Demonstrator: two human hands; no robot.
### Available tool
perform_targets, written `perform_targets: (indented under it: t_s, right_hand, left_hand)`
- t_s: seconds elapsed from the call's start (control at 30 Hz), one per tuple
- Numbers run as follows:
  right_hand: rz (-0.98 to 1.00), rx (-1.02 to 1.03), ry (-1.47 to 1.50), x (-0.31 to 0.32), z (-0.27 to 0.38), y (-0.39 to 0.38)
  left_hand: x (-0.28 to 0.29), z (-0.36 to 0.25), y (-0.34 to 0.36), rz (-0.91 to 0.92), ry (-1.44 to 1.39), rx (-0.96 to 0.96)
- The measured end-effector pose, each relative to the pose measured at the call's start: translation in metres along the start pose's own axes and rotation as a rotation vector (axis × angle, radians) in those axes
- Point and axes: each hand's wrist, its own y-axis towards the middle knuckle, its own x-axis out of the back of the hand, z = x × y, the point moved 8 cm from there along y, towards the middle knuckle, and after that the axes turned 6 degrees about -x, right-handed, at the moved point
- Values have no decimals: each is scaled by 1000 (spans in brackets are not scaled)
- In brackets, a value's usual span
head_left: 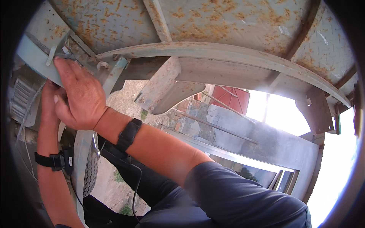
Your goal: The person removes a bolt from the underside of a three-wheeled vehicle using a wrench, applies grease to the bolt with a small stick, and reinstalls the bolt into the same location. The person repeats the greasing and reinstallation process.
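Observation:
My right hand [79, 95] reaches to a pale green metal beam [32, 55] at upper left, its index fingertip beside a small pale bracket [51, 54]. Its fingers are together and bent; what they hold is hidden. My left hand [49, 102] reaches up under the same beam behind the right one, its fingertips hidden. Some wires [65, 49] lie just above the right fingertips. A grey cable [30, 108] runs down beside a ribbed metal part [23, 97] left of my hands.
Rusty sheet panels [228, 19] and a curved rail [228, 51] span overhead. A triangular bracket [159, 83] hangs in the middle. A tyre [91, 171] shows behind an upright metal strut [80, 167]. Beyond are a concrete wall [235, 125] and a red panel [228, 102].

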Motion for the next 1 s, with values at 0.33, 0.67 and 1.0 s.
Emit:
perform_targets:
  t_s: [0.33, 0.67, 1.0]
  right_hand:
    - [-39, -87, 65, -6, -10, -3]
    - [-58, -133, 59, -27, -23, -3]
    - [-123, -170, 110, -47, -34, -4]
  left_hand:
    - [31, 12, 7, 9, 103, 51]
    - [45, 14, 7, 8, 157, 67]
    - [51, 14, 7, 11, 202, 75]
